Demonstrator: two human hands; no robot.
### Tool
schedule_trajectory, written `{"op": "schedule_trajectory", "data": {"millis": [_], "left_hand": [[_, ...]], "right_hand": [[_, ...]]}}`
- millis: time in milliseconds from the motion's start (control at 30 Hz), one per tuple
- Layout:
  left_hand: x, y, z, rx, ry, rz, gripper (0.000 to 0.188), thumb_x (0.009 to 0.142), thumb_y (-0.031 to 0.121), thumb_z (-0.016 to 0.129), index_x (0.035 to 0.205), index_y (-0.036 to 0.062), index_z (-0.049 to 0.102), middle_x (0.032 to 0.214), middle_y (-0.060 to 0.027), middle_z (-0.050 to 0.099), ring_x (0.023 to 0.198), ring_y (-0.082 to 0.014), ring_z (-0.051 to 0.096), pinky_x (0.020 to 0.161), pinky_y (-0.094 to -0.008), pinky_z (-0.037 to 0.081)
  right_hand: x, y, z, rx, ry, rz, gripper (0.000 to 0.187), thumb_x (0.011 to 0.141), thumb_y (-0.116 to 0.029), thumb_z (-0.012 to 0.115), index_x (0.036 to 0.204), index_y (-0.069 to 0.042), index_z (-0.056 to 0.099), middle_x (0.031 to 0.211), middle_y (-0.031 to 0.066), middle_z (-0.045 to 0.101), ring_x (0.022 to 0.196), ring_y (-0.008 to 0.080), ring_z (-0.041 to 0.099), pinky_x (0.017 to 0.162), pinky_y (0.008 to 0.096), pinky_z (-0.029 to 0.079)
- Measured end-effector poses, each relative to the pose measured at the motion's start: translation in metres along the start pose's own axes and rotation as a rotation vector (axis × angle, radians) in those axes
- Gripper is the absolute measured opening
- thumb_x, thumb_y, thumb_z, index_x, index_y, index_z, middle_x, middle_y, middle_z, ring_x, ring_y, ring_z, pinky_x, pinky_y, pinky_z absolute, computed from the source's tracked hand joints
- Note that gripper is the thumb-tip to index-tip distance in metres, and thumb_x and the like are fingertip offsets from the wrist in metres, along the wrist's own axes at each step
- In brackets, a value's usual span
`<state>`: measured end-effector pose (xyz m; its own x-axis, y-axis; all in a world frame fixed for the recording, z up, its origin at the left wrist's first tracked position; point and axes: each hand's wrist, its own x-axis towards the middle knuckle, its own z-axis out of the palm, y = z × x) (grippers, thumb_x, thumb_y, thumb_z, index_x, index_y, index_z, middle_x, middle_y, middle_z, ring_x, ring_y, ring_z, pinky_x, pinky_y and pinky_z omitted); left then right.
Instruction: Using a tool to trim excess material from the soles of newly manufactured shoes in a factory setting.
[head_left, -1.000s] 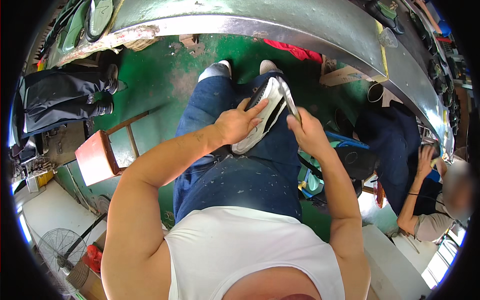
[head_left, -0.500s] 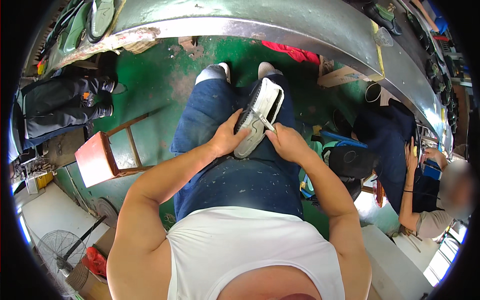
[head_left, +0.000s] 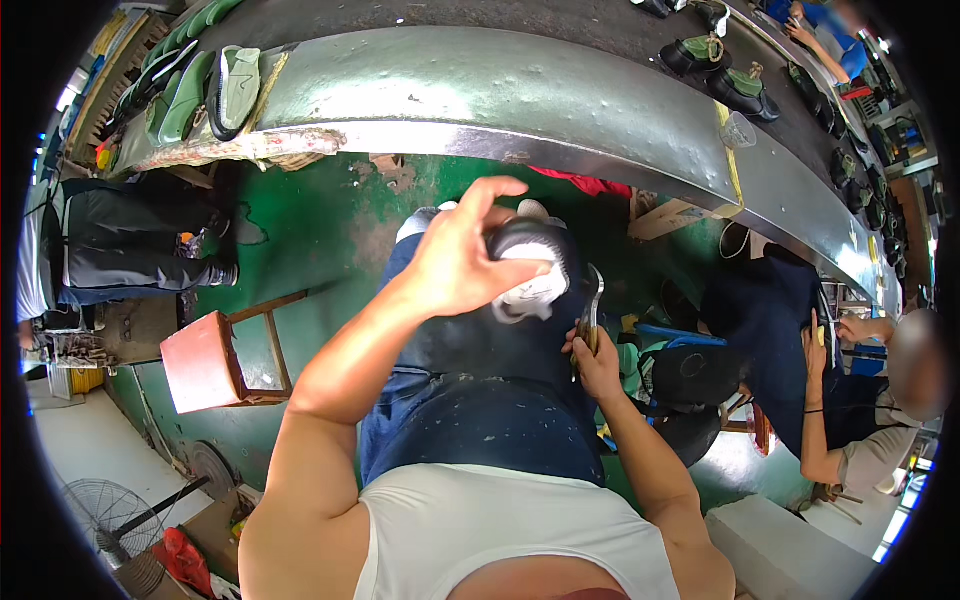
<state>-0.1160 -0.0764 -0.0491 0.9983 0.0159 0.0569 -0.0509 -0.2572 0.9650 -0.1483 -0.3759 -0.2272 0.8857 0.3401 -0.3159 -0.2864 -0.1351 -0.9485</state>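
Above my lap, my left hand (head_left: 455, 260) grips a dark shoe (head_left: 530, 280) with a pale underside. The thumb lies across the pale part, the other fingers curl over the far side, and the shoe is blurred at its near end. My right hand (head_left: 598, 368) is closed round the handle of a metal hand tool with a curved head, perhaps pincers (head_left: 596, 290). The tool points upward beside my right thigh, apart from the shoe.
A metal-edged workbench (head_left: 480, 95) curves across the front, with green shoes (head_left: 185, 95) on its left and dark shoes (head_left: 740, 95) on its right. A reddish stool (head_left: 205, 360) stands at left. A co-worker (head_left: 850, 400) sits at right; another person's legs (head_left: 140, 240) show at left.
My left hand has lifted the shoe off my lap and turned it end-on. My right hand has drawn the tool away from it, down and right. The view now takes in more bench.
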Motion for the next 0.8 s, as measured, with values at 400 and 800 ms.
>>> {"op": "schedule_trajectory", "data": {"millis": [400,800], "left_hand": [[-0.025,-0.158,0.057,0.162,-0.248,-0.310,0.041,0.090,0.021,0.070,0.126,0.0034,0.063,0.104,-0.0161,0.072,0.091,-0.0235,0.070,0.076,-0.0399,0.055],[-0.035,-0.125,0.080,0.676,-0.011,-0.088,0.031,0.097,0.024,0.056,0.075,0.0032,0.062,0.072,-0.0213,0.066,0.068,-0.0425,0.066,0.068,-0.0531,0.053]], "right_hand": [[0.007,-0.073,-0.012,-0.536,-0.295,0.036,0.022,0.094,-0.021,0.060,0.103,-0.001,0.061,0.081,0.0122,0.067,0.075,0.0276,0.067,0.072,0.0387,0.051],[0.040,-0.075,-0.002,-0.178,-0.512,0.391,0.017,0.094,-0.018,0.062,0.102,-0.003,0.064,0.082,0.0088,0.068,0.070,0.0214,0.065,0.065,0.0363,0.052]]}}
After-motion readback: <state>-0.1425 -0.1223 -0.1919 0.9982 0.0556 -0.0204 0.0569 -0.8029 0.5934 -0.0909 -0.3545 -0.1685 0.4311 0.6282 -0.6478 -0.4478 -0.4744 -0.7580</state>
